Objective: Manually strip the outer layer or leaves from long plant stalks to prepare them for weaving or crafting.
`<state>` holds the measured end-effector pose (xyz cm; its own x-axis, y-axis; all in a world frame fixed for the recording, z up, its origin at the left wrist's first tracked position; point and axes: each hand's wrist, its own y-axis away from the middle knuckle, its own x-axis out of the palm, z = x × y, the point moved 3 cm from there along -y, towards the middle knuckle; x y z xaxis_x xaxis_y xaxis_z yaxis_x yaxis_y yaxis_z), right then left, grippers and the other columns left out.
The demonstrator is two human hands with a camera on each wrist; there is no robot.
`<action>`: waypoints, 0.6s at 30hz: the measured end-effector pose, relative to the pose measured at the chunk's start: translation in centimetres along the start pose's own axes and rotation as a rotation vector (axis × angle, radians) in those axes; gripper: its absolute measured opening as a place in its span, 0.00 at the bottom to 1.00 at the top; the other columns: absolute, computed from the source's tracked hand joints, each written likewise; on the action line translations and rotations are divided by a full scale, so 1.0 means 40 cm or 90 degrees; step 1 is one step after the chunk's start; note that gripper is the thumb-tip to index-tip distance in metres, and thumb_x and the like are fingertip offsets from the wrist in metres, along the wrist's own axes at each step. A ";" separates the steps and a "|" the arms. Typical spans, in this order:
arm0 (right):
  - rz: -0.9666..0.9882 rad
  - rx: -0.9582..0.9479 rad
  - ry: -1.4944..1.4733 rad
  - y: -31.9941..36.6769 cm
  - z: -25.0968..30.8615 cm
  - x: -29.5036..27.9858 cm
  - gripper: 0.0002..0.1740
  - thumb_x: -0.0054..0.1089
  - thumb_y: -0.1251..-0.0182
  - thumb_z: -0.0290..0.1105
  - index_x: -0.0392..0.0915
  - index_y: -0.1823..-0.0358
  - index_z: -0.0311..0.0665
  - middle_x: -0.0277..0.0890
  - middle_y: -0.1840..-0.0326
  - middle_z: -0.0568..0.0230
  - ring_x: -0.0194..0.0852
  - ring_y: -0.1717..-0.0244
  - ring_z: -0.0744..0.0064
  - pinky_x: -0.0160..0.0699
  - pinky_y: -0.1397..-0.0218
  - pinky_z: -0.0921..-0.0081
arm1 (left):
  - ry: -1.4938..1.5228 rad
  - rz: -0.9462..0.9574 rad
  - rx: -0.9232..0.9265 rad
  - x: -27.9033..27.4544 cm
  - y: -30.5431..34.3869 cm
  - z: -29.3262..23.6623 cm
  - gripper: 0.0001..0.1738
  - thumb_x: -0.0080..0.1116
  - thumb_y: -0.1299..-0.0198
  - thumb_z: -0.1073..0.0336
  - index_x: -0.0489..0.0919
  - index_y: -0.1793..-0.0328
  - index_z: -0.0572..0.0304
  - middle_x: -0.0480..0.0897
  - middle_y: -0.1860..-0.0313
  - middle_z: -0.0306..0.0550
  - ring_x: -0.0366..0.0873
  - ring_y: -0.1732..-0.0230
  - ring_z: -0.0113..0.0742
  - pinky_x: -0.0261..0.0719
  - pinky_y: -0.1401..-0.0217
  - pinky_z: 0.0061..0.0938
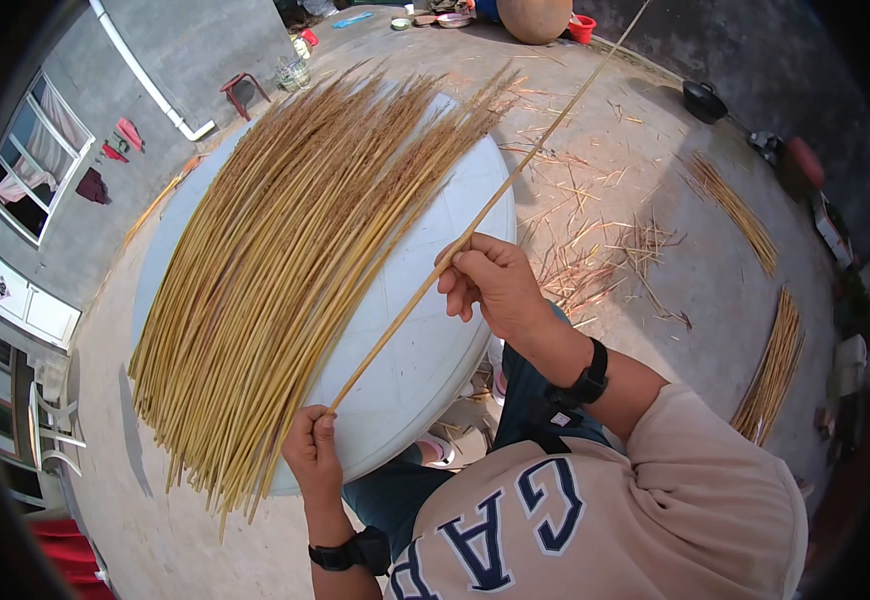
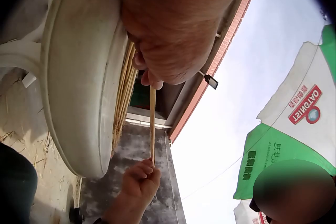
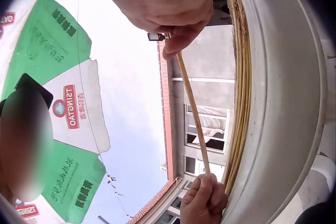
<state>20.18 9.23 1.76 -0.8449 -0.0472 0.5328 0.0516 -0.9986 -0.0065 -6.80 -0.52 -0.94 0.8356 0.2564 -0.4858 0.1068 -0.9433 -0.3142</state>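
Observation:
A single long tan stalk [image 1: 395,325] slants across the head view, over the near side of the table. My left hand [image 1: 315,448] pinches its thick lower end near the table's edge. Farther up, my right hand [image 1: 500,285] grips the same stalk between thumb and fingers, and the thin end reaches toward the top of the view. Beside it, a broad layer of similar stalks [image 1: 245,300] with brown feathery tops covers much of the round white table [image 1: 455,270]. In the left wrist view, the stalk [image 2: 153,124] spans the gap between both hands.
Scattered broken stalk pieces [image 1: 595,265] litter the concrete ground beyond the table. Two stalk bundles [image 1: 735,210] lie farther right, near a black pan [image 1: 705,102]. A red stool [image 1: 245,92] stands by the wall, and a green and white umbrella [image 3: 79,103] hangs overhead.

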 end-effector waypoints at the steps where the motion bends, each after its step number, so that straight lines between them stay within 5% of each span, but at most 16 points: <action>1: 0.008 -0.017 0.032 -0.002 0.003 0.002 0.09 0.45 0.39 0.27 0.75 0.69 0.30 0.74 0.78 0.60 0.73 0.85 0.77 0.67 0.87 0.84 | -0.001 0.000 0.000 -0.001 0.001 0.002 0.10 0.52 0.39 0.65 0.74 0.68 0.66 0.71 0.80 0.37 0.63 0.78 0.24 0.60 0.75 0.19; 10: 0.015 0.097 -0.112 -0.004 -0.037 0.005 0.10 0.44 0.38 0.30 0.74 0.69 0.33 0.73 0.80 0.62 0.71 0.85 0.76 0.66 0.86 0.83 | 0.033 -0.003 -0.029 -0.003 0.003 0.025 0.12 0.50 0.38 0.63 0.74 0.68 0.66 0.71 0.80 0.38 0.63 0.78 0.23 0.59 0.75 0.19; 18: 0.019 0.085 -0.007 0.028 -0.049 0.023 0.09 0.47 0.39 0.31 0.74 0.70 0.33 0.72 0.80 0.65 0.69 0.85 0.80 0.64 0.86 0.85 | 0.138 -0.066 -0.080 -0.004 0.004 0.018 0.10 0.49 0.37 0.65 0.72 0.67 0.66 0.69 0.77 0.35 0.58 0.79 0.18 0.54 0.78 0.14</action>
<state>18.42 8.01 0.59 -0.8361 -0.0761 0.5432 0.1481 -0.9849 0.0900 -7.31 -0.57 -1.50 0.9111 0.3150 -0.2659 0.2529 -0.9365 -0.2429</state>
